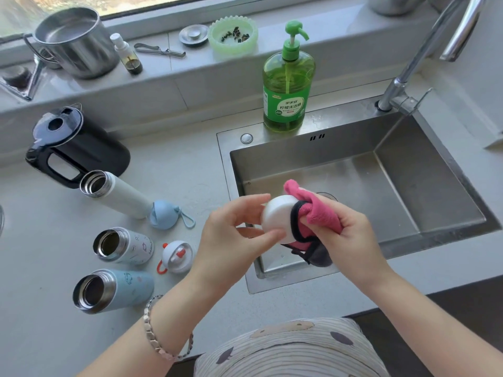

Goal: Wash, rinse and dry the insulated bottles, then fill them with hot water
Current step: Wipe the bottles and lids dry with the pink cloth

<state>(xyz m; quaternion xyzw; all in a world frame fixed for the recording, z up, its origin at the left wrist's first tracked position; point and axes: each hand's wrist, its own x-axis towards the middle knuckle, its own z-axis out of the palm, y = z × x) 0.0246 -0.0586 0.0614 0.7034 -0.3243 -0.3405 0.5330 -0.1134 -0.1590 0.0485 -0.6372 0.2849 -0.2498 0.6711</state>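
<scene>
Over the sink's front left corner, my left hand (234,232) pinches a white bottle lid (277,217). My right hand (345,232) grips a pink cloth (318,213) with black trim, pressed against the lid's right side. Three open insulated bottles stand on the counter to the left: a tall white one (119,194), a short white patterned one (128,246) and a light blue one (119,289). A pale blue lid (166,214) with a loop and a white lid with red parts (177,257) lie beside them.
A black electric kettle (79,148) stands at the left. The steel sink (435,197) has a green dish soap bottle (287,85) behind it and a tap (424,58) at the right. The sill holds a steel pot (73,42), a green bowl (232,35) and small items.
</scene>
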